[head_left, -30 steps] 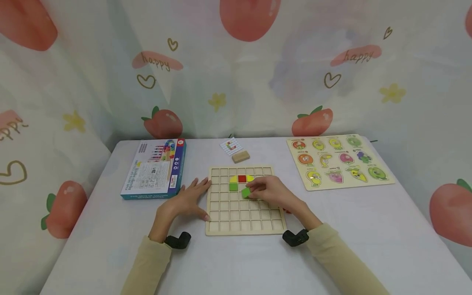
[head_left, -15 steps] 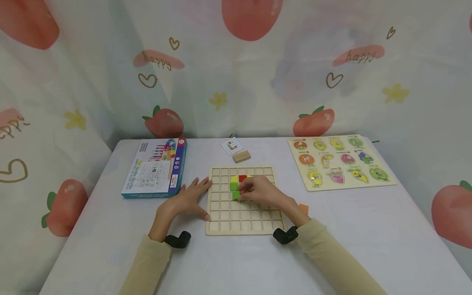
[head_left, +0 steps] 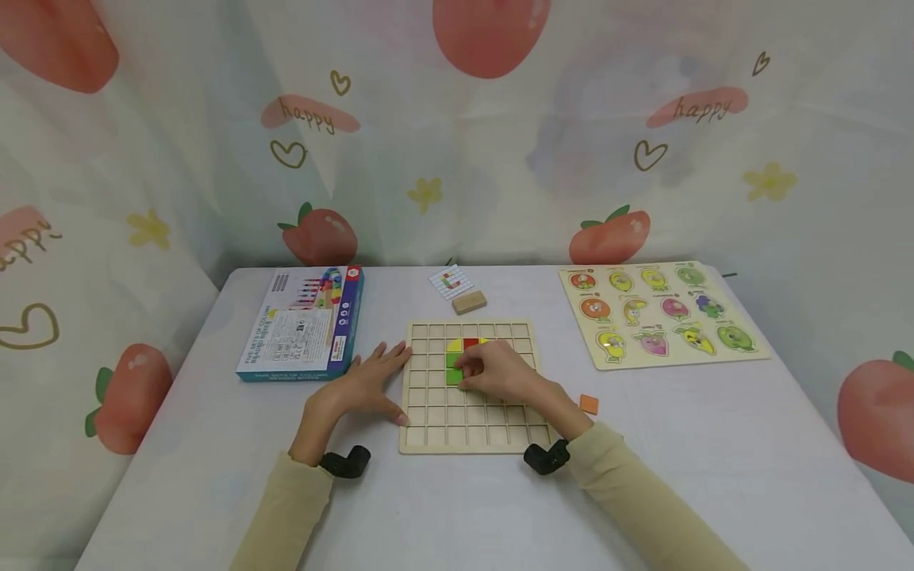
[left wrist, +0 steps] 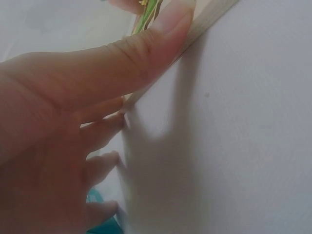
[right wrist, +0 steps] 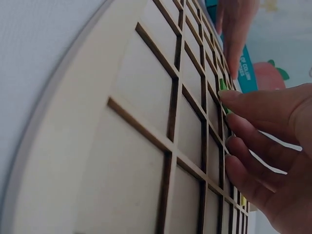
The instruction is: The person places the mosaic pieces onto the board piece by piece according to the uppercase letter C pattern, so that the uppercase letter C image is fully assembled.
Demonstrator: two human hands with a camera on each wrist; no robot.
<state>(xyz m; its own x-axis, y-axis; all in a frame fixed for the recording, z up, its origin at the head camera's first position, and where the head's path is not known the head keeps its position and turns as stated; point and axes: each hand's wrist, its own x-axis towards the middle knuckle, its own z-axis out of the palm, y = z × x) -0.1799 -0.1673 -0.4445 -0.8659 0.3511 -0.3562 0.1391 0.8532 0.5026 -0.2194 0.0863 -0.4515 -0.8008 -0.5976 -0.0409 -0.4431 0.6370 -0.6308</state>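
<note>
Tabletop (head_left: 443, 515): green tile (head_left: 453, 377) touching right hand (head_left: 500, 373).

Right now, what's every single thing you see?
Board: one, pale wood, centre
Red tile: one, red, on the board
Green tiles: two, green, on the board
Yellow tiles: two, yellow, beside the red tile
Orange tile: one, orange, right of the board
Card: one, white, behind the board
Wood block: one, tan, beside the card
Box: one, blue and white, back left
Fruit puzzle: one, cream, back right
Table: one, white, under it all
Curtain: one, pale, fruit-printed, behind everything
Left hand: one, at the board's left edge
Right hand: one, fingers at a green tile
Sleeves: two, beige, below the hands
Wrist cameras: two, black, beside the sleeves
</note>
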